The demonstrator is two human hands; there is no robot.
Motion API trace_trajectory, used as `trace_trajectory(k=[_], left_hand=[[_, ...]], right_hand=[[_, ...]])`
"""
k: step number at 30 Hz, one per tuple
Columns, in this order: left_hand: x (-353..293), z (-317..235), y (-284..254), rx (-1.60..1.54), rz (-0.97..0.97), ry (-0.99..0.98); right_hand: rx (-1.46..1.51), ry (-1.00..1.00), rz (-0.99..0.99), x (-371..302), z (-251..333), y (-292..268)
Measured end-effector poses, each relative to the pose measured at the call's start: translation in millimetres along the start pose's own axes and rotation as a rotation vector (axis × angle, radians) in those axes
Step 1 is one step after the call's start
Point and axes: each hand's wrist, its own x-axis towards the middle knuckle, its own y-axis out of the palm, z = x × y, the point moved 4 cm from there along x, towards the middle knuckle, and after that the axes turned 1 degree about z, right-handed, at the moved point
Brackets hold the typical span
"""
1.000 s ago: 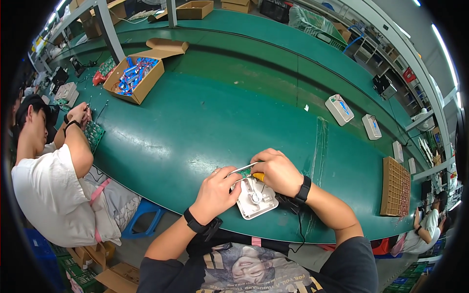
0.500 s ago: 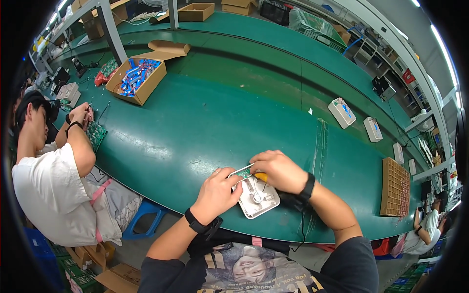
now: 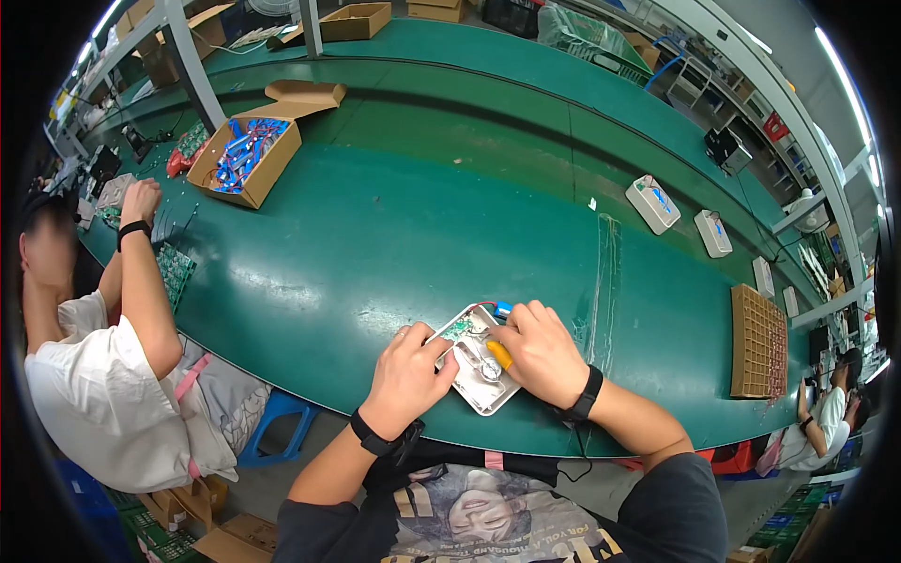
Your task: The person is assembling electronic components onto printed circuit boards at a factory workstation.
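Observation:
A white plastic housing (image 3: 485,398) lies tilted at an angle on the green bench in front of me. Inside it are a small green circuit board (image 3: 458,330) and a round pale part. My left hand (image 3: 405,377) grips the housing's left side, thumb over the rim. In my right hand (image 3: 544,355) is a yellow-handled tool (image 3: 499,355), pointing into the housing; its tip cannot be made out. Beside my right fingertips, at the far rim, sits a blue battery (image 3: 504,309) with red wire running into the housing.
A cardboard box (image 3: 267,169) of blue wired batteries stands at the far left. Several white housings, one of them (image 3: 654,205), line the right. A divided brown tray (image 3: 753,342) lies at the right edge. A co-worker (image 3: 113,375) works at my left beside green circuit boards (image 3: 175,272).
The housing has turned, and the blue battery now shows at its far rim. My right hand has shifted slightly right and nearer. The left co-worker's hands have moved away from the boards.

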Motion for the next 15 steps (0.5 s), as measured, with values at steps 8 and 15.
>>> trace_trajectory(k=[8,15], left_hand=[[-0.9,0.2,2.3,0.000,-0.028,-0.002],[-2.4,1.7,0.7,0.000,-0.027,-0.018]], right_hand=[[0.203,-0.036,0.056,2.3,-1.9,5.0],[0.177,-0.039,0.185,-6.3,19.4,-6.0]])
